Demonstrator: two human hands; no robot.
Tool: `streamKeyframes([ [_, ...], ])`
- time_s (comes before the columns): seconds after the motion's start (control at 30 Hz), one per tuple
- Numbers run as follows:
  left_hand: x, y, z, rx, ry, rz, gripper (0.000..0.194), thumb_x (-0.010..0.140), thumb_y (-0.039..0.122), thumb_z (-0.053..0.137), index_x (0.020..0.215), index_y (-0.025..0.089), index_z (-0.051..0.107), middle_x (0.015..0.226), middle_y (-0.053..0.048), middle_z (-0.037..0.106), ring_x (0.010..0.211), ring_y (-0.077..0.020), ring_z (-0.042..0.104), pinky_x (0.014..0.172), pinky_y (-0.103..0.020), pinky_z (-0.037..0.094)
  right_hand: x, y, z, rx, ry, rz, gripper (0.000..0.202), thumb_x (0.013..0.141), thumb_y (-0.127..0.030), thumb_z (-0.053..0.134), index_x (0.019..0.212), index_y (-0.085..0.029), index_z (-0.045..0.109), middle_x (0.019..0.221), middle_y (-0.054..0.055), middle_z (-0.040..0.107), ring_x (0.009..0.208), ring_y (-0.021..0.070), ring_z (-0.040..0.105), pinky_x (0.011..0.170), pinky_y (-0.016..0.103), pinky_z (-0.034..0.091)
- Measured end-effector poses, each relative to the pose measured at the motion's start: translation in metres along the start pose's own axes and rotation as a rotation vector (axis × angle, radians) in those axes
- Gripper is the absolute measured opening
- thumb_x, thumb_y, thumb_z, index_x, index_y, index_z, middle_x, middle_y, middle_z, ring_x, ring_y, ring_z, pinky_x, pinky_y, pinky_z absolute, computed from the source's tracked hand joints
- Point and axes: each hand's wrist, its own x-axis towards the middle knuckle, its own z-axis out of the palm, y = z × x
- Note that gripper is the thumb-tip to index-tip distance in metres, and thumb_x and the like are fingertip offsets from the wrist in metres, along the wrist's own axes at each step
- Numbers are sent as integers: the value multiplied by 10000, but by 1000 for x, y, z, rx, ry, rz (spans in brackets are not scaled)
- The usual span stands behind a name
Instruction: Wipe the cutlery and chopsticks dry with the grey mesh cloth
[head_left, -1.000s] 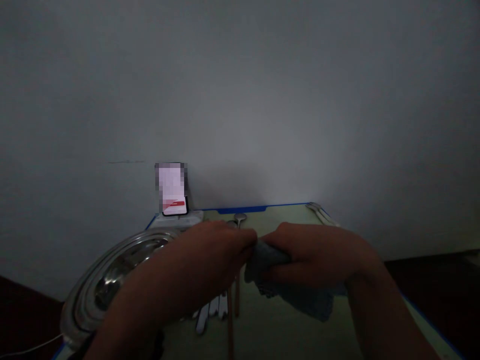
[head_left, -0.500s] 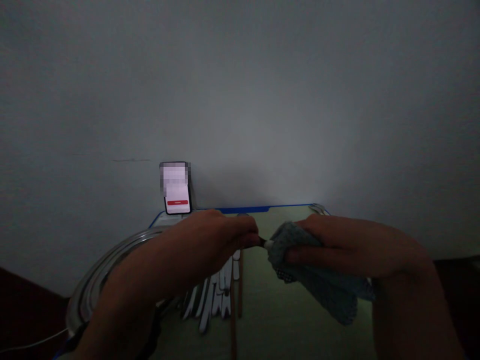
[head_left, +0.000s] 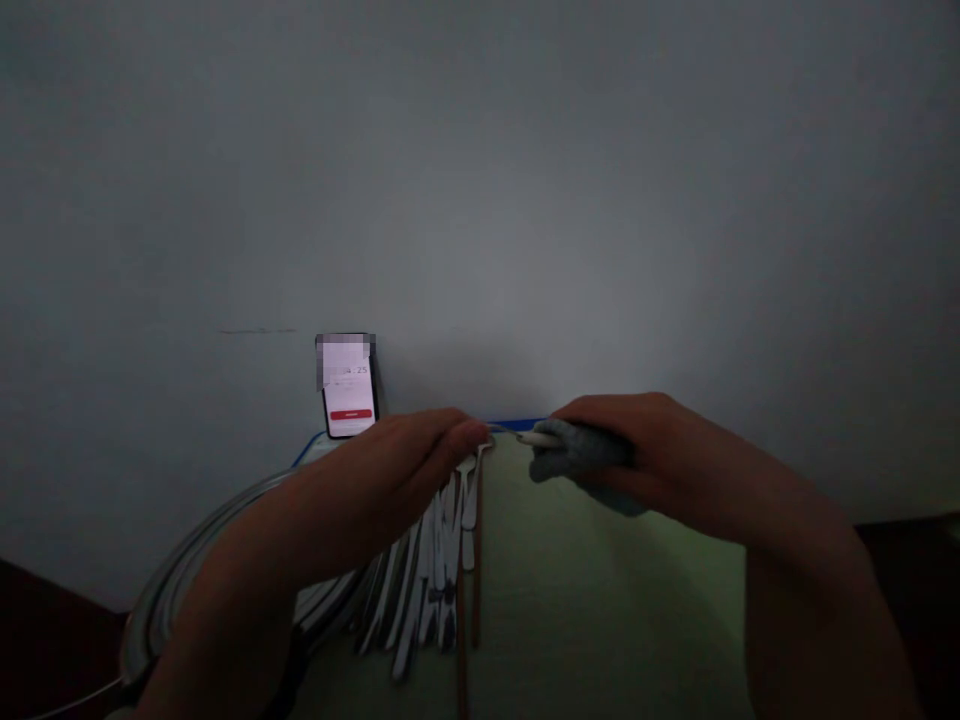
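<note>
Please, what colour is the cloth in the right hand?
The cloth is bluish grey, seen in the head view.

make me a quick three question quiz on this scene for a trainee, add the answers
1. True or false: the phone stands propped up rather than lying flat.
2. Which hand grips the grey-blue cloth? A) left only, B) right only, C) both
3. Fill in: in the picture, the cutlery pile lies to the ____ of the cloth.

Key: 1. true; 2. B, the right hand; 3. left
</note>
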Motion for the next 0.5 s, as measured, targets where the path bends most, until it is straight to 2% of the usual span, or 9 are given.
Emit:
streamKeyframes([
  [0.2, -4, -2, -1, -73, -26, 1, 297, 909, 448, 332, 999, 281, 561, 848, 24, 631, 767, -157, 585, 685, -236, 442, -3, -5, -3, -12, -26, 16, 163, 750, -289, 577, 891, -250, 649, 751, -5, 656, 602, 120, 562, 538, 222, 370],
  [0.37, -3, 1, -1, -162, -12, 18, 310, 913, 426, 336, 1052, 287, 577, 933, 13, 650, 848, -170, 597, 756, -237, 452, -3, -7, -3, -51, 17, 4, 168, 745, -272, 579, 898, -247, 641, 786, 2, 664, 640, 129, 569, 563, 225, 375],
  [0.47, 0, 3, 1, -171, -27, 27, 303, 905, 416, 364, 1063, 283, 586, 953, 11, 659, 856, -175, 600, 774, -249, 456, -3, -8, -4, -52, -25, 28, 127, 750, -295, 575, 839, -231, 639, 745, 4, 657, 604, 123, 555, 520, 221, 349],
  [0.5, 1, 4, 2, -198, 5, 15, 302, 898, 421, 379, 1040, 276, 603, 941, 11, 663, 852, -175, 603, 778, -250, 458, -3, -9, -4, -55, -40, 36, 116, 751, -294, 573, 821, -226, 637, 739, 3, 654, 599, 121, 552, 513, 220, 343],
])
